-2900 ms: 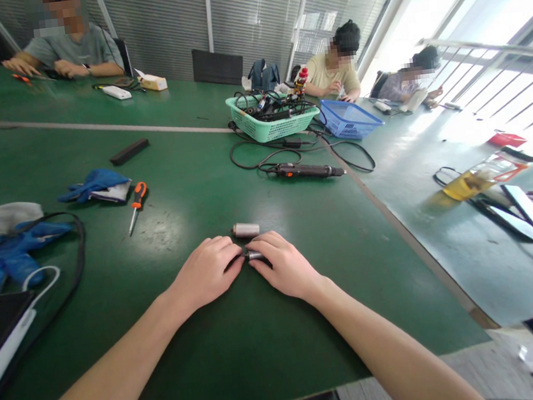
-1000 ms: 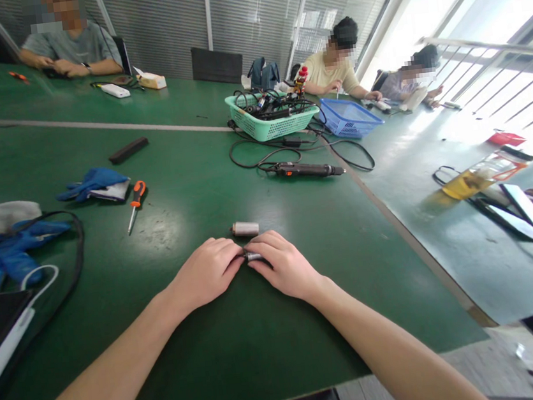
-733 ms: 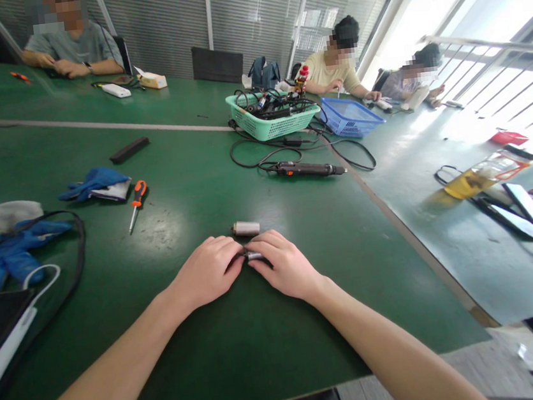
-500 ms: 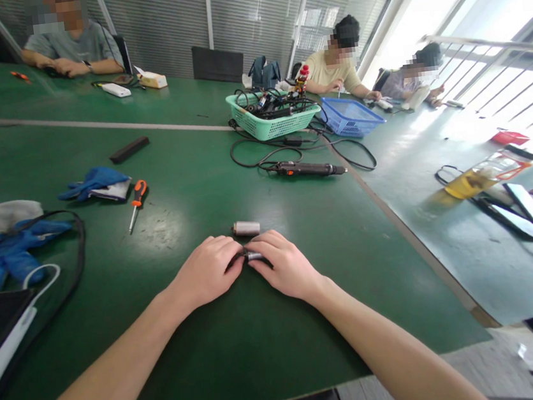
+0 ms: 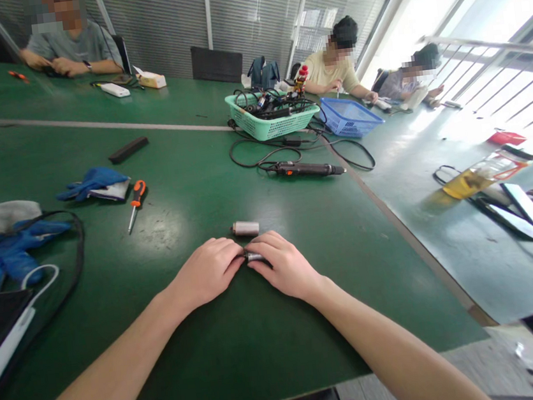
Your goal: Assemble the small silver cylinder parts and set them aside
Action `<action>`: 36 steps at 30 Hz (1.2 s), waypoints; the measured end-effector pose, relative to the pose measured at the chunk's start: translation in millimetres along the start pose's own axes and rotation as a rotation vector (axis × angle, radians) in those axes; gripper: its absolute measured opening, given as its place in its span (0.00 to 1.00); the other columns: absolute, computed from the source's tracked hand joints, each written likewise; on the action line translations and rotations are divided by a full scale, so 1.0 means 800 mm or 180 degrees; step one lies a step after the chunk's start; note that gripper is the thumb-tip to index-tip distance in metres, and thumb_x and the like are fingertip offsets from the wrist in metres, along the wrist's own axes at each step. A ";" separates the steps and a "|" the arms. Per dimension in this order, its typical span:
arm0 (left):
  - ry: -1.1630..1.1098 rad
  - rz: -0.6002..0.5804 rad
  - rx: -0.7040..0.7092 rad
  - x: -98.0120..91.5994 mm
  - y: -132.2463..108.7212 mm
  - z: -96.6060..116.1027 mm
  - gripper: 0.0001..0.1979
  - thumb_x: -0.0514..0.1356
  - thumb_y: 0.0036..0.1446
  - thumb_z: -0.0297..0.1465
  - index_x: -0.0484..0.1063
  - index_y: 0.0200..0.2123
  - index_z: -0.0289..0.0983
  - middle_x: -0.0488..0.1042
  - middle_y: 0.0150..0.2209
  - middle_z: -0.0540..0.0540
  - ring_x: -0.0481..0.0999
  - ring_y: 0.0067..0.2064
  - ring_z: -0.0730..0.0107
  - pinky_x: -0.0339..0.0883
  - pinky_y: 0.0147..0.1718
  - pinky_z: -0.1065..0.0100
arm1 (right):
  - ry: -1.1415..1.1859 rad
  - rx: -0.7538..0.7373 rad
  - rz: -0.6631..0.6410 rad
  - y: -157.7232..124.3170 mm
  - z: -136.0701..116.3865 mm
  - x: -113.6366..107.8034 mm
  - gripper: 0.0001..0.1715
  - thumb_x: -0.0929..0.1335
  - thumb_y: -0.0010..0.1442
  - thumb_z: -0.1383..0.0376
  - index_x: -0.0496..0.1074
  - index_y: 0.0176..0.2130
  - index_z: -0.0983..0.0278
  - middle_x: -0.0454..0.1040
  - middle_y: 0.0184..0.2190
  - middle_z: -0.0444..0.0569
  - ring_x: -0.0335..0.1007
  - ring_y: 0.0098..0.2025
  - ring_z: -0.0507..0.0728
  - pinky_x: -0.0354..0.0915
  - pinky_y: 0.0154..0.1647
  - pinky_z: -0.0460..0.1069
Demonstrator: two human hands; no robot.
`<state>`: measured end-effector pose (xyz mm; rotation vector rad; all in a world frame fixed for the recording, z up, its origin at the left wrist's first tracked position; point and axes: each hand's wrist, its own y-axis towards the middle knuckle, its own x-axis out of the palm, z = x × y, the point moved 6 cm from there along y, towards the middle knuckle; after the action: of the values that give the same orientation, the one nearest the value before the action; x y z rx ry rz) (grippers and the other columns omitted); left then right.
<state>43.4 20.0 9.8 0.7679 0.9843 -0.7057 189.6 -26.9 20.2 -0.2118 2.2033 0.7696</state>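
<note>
My right hand (image 5: pixel 281 262) is closed around a small silver metal cylinder (image 5: pixel 255 256), low over the green table. My left hand (image 5: pixel 211 269) has its thumb and fingers pinched together at the cylinder's dark left end. The fingertips of both hands nearly meet there and hide most of the part. Just beyond my fingers, a second metal cylinder (image 5: pixel 245 229) lies on its side on the table, with a darker, narrower end towards the left.
An orange-handled screwdriver (image 5: pixel 137 204), blue gloves (image 5: pixel 94 183) and a dark bar (image 5: pixel 128 149) lie to the left. Ahead are a corded power screwdriver (image 5: pixel 311 168), a green basket (image 5: pixel 268 126) and a blue basket (image 5: pixel 351 120). Several people sit around the tables.
My left thumb and fingers have drawn closer together at the cylinder's end, narrowing the gap between them. My right hand keeps its hold almost unchanged.
</note>
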 end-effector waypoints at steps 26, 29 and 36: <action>0.0208 0.0192 -0.0369 -0.013 0.004 -0.004 0.05 0.59 0.65 0.31 0.67 0.34 0.39 0.72 0.34 0.48 0.72 0.36 0.61 0.61 0.38 0.61 | -0.0107 0.0274 0.0112 0.001 0.008 0.002 0.13 0.70 0.67 0.68 0.74 0.52 0.60 0.78 0.48 0.52 0.72 0.51 0.62 0.71 0.54 0.58; 0.0260 0.0146 -0.0384 -0.011 0.004 -0.005 0.08 0.60 0.66 0.33 0.67 0.33 0.39 0.73 0.33 0.48 0.72 0.36 0.61 0.61 0.37 0.61 | -0.0101 0.0305 0.0129 0.000 0.009 0.002 0.14 0.70 0.67 0.68 0.74 0.52 0.59 0.78 0.48 0.52 0.72 0.51 0.62 0.72 0.54 0.58; 0.0268 0.0096 -0.0509 -0.011 0.004 -0.012 0.10 0.62 0.67 0.36 0.71 0.33 0.38 0.74 0.32 0.49 0.73 0.35 0.61 0.61 0.36 0.61 | -0.0068 0.0269 0.0079 0.000 0.007 0.000 0.14 0.70 0.67 0.68 0.74 0.52 0.60 0.78 0.49 0.52 0.72 0.51 0.62 0.71 0.55 0.58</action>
<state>38.4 31.4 14.9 0.6753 1.0897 -0.5647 192.8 -23.5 17.8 -0.1338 2.2168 0.6873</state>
